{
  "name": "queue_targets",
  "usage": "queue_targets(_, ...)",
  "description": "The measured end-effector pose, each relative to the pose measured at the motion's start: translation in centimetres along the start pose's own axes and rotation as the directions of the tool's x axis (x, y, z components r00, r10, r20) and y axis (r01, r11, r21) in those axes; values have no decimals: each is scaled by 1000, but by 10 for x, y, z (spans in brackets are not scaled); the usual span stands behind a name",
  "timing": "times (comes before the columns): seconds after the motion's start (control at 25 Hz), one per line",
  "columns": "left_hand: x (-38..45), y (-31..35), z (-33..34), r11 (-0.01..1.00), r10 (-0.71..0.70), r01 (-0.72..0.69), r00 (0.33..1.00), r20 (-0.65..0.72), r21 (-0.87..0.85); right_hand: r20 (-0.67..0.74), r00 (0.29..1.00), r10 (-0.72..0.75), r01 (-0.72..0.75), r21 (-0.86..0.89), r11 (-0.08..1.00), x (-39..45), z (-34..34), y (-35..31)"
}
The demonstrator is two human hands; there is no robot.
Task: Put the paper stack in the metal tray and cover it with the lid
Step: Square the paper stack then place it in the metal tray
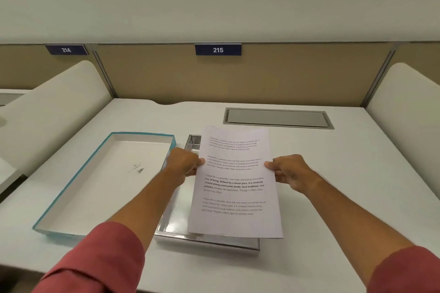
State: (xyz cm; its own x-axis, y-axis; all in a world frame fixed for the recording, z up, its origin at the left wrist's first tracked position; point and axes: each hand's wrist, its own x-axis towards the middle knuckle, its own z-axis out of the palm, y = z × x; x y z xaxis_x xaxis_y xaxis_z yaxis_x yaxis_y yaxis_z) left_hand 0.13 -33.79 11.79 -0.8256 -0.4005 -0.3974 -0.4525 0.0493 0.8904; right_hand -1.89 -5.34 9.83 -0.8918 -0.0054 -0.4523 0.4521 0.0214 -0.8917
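Note:
A white paper stack (234,183) with printed paragraphs hangs flat above the metal tray (177,226). My left hand (184,162) pinches its left edge and my right hand (289,171) pinches its right edge. The shiny rectangular tray lies on the desk under the sheets, which hide most of its right half. To the left of the tray lies the lid (104,181), upside down, white inside with a teal rim and a small smudge on its floor.
The white desk (333,173) has a grey cable hatch (277,118) at the back right. Tan partition panels with number signs 214 and 215 stand behind. White curved dividers rise on both sides.

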Motion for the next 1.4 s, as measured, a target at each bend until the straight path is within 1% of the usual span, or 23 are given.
queue_targets(0.16, 25, -12, -14, 996, -23, 26, 999, -40, 89, -69, 996, 53, -54, -8, 999, 13, 33, 12)
queue_targets(0.36, 41, -22, -18, 979, -35, 54, 995, -98, 194, -134, 987, 91, -99, -57, 993, 38, 56, 24)
queue_targets(0.56, 50, -26, -13, 958, -29, 67, 990, -137, 278, -188, 979, 79, -106, -139, 985, 56, 67, 28)
queue_targets(0.72, 59, -29, -11, 932, -30, 76, 991, -134, 355, -223, 973, 60, -104, -192, 976, 62, 75, 33)
queue_targets(0.92, 76, -36, -14, 889, 9, 29, 997, -80, 458, -288, 956, 61, -148, -291, 945, 63, 89, 37)
queue_targets(1.2, 91, -46, -10, 841, 58, -73, 997, 45, 537, -373, 925, 72, -214, -354, 910, 59, 100, 39)
queue_targets(1.4, 100, -48, -13, 813, 72, -108, 994, 85, 571, -376, 925, 55, -212, -391, 895, 60, 108, 38)
